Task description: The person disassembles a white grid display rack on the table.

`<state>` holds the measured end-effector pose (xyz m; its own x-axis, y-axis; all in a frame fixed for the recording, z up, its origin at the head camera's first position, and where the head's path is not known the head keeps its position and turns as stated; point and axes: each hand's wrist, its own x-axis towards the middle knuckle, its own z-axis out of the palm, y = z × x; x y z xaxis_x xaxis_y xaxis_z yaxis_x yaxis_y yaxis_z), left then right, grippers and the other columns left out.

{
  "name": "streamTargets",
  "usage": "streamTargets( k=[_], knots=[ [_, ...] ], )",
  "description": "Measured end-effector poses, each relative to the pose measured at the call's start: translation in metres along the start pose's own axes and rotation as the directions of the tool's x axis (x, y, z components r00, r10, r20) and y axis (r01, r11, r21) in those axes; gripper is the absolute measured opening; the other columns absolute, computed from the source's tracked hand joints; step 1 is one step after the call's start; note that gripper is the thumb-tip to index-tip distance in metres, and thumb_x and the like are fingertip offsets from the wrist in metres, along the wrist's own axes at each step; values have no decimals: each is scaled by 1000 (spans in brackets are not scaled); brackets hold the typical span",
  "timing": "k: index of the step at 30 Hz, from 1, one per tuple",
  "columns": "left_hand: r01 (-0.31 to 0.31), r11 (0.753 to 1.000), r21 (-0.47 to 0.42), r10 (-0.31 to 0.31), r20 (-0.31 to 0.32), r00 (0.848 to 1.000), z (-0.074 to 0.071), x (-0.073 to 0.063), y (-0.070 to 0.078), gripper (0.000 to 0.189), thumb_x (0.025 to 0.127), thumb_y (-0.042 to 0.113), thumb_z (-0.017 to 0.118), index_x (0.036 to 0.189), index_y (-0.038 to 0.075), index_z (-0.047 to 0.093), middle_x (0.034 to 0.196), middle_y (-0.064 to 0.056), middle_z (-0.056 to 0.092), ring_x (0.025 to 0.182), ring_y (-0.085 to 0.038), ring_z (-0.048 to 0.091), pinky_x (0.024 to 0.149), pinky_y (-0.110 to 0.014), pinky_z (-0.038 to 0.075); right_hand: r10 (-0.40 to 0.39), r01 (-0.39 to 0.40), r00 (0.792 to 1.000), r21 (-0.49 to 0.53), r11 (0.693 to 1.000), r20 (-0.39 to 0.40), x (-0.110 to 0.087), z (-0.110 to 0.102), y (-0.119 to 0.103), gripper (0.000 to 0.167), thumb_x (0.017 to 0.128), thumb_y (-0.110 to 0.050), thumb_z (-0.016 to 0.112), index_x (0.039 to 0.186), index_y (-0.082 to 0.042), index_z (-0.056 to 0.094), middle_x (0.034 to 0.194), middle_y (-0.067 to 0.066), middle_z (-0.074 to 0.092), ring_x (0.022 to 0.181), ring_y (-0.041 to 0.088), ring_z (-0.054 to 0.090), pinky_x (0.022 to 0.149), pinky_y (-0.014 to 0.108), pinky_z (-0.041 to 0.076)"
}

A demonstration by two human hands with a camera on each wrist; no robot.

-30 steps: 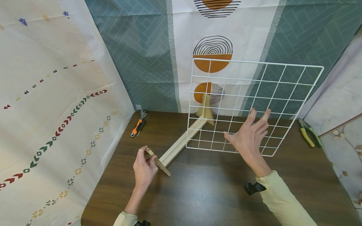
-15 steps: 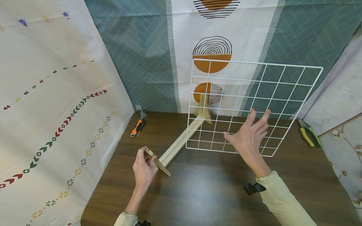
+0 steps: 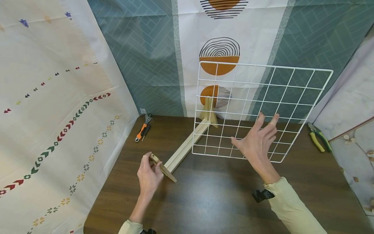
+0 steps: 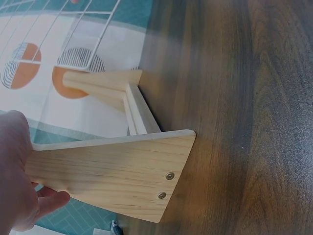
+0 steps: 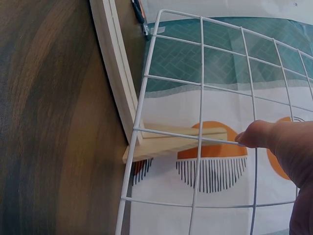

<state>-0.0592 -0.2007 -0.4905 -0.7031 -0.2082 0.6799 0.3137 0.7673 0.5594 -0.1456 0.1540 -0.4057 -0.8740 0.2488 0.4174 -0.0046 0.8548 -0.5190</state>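
Fingers and thumb of the left hand pinch the near wooden foot of a long wooden stand, a flat tapered board with two small screw heads showing in the left wrist view. That foot stands on its edge on the dark wood desk, at the near end of the grooved rail that runs diagonally away toward the back wall.

Opposite, the right hand is spread, fingers straight and apart, pressed flat against the white wire grid panel, which stands upright on its lower edge on the desk. In the right wrist view a fingertip touches one horizontal wire. The panel's lower left corner sits just beside the rail, near its far end, where the second foot rises behind the wires.

Farther out, an orange-handled adjustable wrench lies at the back left of the desk, well apart from the stand, and yellow-and-green pliers lie at the right edge. Patterned cloths hang behind and to both sides.
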Motion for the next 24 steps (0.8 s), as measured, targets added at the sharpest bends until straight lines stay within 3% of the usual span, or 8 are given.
streamTargets(
  k=[24],
  knots=[
    [5,999,46,-4,-18,1000,-2,-8,6,48,74,-5,75,117,-8,53,93,-23,61,72,-42,66,56,-56,54,7,-7,1000,5,1000,7,-2,1,1,138,53,-37,98,154,-5,8,159,23,-18,130,55,15,93,71,26]
  ],
)
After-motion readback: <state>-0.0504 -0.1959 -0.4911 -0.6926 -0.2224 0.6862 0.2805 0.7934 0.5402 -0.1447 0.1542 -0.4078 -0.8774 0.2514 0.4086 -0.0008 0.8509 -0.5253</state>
